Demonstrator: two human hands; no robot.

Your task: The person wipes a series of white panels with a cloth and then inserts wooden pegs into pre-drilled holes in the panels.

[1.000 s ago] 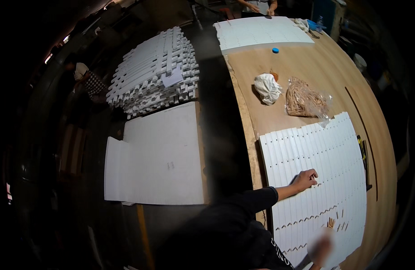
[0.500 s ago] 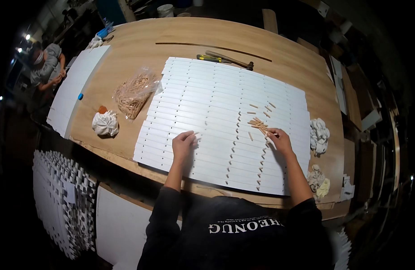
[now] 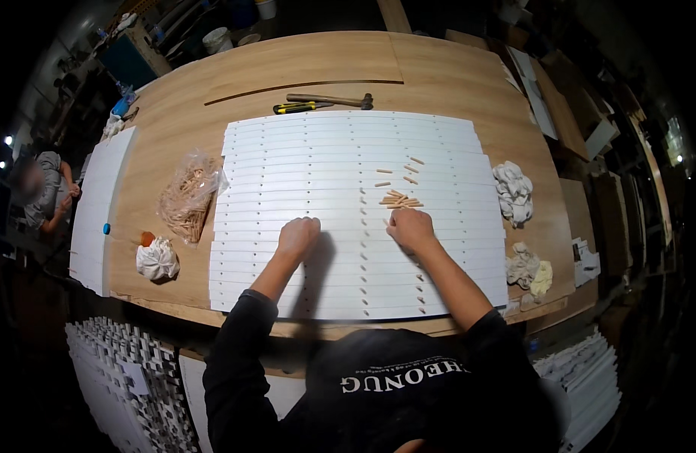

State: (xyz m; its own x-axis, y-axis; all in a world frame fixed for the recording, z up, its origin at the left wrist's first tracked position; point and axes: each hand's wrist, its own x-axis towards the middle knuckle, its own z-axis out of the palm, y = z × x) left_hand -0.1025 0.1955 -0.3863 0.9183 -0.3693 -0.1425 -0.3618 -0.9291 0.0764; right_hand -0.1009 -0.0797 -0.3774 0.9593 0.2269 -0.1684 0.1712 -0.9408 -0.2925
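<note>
White slats [image 3: 333,249] lie side by side with rows of small holes across them. Short wooden dowels [image 3: 399,201] are heaped right of the middle, with several loose ones beyond the heap. Two rows of dowels [image 3: 364,270] stand in holes toward the near edge. Just on the near side of the heap, my right hand [image 3: 410,229] is closed, its fingertips mostly hidden. My left hand [image 3: 299,236] is closed over the slats left of the standing dowels. What either hand holds, if anything, cannot be made out.
A plastic bag of dowels [image 3: 188,195] and a white cloth bundle [image 3: 158,259] sit left of the slats. A hammer [image 3: 329,99] and a yellow-black cutter [image 3: 296,109] lie beyond. Crumpled cloths [image 3: 513,193] are at the right. Another person [image 3: 47,189] works at far left.
The whole view has turned, so the slats look squarer. My right hand has shifted from the heap's right side to its near side. My left hand's fingers look more tightly closed.
</note>
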